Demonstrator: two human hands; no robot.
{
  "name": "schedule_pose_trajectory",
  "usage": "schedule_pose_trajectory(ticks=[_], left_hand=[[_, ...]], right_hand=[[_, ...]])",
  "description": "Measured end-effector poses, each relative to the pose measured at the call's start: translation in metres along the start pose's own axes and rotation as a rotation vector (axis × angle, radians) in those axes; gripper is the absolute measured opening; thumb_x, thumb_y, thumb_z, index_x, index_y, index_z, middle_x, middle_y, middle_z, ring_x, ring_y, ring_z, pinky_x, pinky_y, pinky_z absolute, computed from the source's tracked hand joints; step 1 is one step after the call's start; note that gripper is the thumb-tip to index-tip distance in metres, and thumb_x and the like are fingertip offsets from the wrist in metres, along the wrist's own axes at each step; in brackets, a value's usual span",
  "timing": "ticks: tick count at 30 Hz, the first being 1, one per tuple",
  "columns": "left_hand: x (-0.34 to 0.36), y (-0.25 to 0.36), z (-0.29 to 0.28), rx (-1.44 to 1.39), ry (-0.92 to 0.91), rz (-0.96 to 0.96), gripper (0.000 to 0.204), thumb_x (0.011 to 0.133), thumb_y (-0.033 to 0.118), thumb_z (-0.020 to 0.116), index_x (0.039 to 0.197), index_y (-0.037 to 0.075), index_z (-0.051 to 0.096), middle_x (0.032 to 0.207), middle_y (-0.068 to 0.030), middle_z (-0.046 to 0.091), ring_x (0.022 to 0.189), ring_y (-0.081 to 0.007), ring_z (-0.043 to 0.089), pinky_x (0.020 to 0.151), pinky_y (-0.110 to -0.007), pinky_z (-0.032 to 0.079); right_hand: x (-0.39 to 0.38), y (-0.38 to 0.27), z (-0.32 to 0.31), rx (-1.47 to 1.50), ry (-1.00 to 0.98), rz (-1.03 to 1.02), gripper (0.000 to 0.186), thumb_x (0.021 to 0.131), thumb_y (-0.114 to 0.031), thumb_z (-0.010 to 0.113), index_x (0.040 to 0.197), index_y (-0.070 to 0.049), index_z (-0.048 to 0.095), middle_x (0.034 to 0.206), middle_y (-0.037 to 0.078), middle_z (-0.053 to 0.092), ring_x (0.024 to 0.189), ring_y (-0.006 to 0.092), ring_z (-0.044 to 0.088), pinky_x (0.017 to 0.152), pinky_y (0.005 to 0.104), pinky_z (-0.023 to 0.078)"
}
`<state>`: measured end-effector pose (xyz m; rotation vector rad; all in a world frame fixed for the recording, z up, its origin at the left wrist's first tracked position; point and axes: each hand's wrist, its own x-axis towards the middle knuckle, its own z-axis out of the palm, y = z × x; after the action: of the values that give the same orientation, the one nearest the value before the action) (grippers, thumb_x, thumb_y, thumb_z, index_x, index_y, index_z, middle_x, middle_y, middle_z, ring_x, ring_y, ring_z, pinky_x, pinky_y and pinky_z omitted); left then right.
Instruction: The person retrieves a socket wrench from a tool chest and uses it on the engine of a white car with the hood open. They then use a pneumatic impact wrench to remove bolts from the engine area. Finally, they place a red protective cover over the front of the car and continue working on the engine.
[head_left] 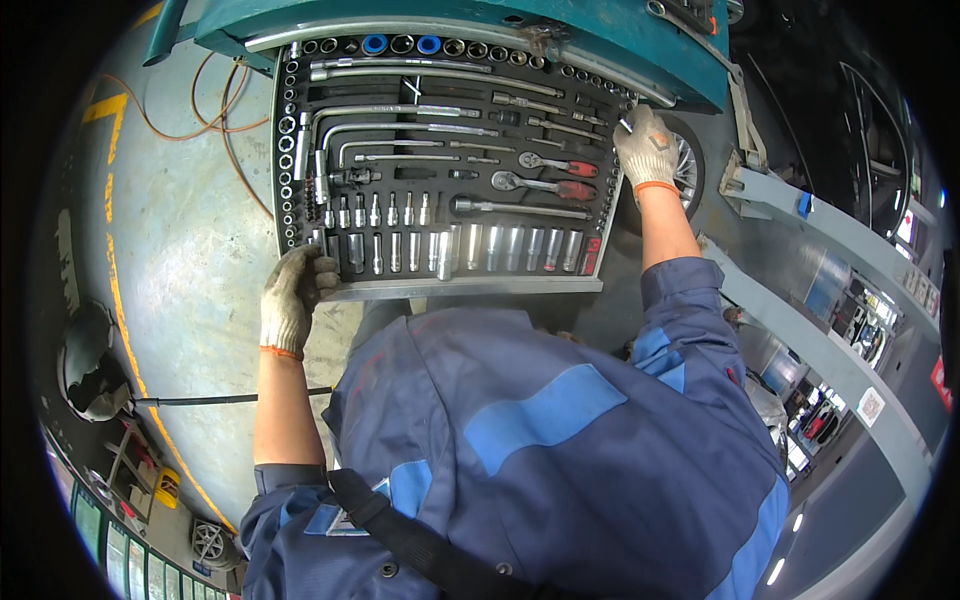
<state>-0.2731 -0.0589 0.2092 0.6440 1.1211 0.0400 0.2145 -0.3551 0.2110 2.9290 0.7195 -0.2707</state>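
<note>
An open tool drawer [460, 289] lies in front of me, its black foam tray filled with sockets, bars and ratchets. My left hand [290, 295], in a pale knit glove, has its fingers curled over the drawer's near left corner. At the drawer's far right side is my gloved right hand [646, 148], its fingers pinched around a small shiny metal piece [625, 126], mostly hidden by the glove. Two ratchets with red handles [575, 189] lie left of this hand. Upright long sockets [395, 252] line the near side, and small sockets [287, 143] run down the left side.
A teal tool cabinet [630, 45] stands behind the drawer. To the right are a wheel [685, 170], grey lift arms [830, 225] and a dark car [830, 110]. An orange hose [232, 130] lies on the left floor, near a yellow line [117, 290].
</note>
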Motion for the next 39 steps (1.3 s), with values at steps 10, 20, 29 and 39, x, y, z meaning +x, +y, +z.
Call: schedule_pose_trajectory(ticks=[10,20,29,39], left_hand=[[-0.001,0.001,-0.001,0.0,-0.016,-0.02,0.045,0.108,0.032,0.057,0.133,-0.006,0.059,0.104,-0.0171,0.074,0.081,-0.0231,0.071,0.078,-0.035,0.059],[-0.003,0.004,0.001,-0.001,0.005,-0.027,0.046,0.108,0.031,0.057,0.134,-0.006,0.059,0.106,-0.0182,0.074,0.081,-0.0237,0.071,0.078,-0.036,0.059],[0.0,0.003,-0.001,-0.02,-0.006,-0.042,0.043,0.109,0.03,0.056,0.132,-0.006,0.059,0.105,-0.019,0.074,0.081,-0.0231,0.071,0.077,-0.035,0.059],[-0.002,0.007,0.004,-0.009,0.033,-0.056,0.044,0.108,0.029,0.056,0.133,-0.006,0.058,0.104,-0.0193,0.074,0.078,-0.0229,0.07,0.073,-0.032,0.058]], right_hand=[[0.01,-0.004,-0.01,-0.159,-0.121,-0.202,0.037,0.089,-0.026,0.07,0.116,-0.001,0.068,0.117,0.026,0.072,0.113,0.0421,0.069,0.098,0.0515,0.055],[-0.004,0.008,-0.005,0.014,-0.089,-0.011,0.037,0.09,-0.032,0.072,0.114,-0.004,0.071,0.116,0.025,0.074,0.109,0.0427,0.071,0.098,0.051,0.055],[0.012,0.012,-0.01,0.063,-0.082,0.016,0.041,0.093,-0.039,0.069,0.122,-0.01,0.074,0.12,0.021,0.074,0.111,0.0414,0.071,0.1,0.0502,0.054],[0.014,0.006,-0.005,-0.069,-0.018,-0.064,0.033,0.094,-0.033,0.067,0.119,-0.013,0.076,0.115,0.018,0.076,0.109,0.0384,0.072,0.098,0.0496,0.056]])
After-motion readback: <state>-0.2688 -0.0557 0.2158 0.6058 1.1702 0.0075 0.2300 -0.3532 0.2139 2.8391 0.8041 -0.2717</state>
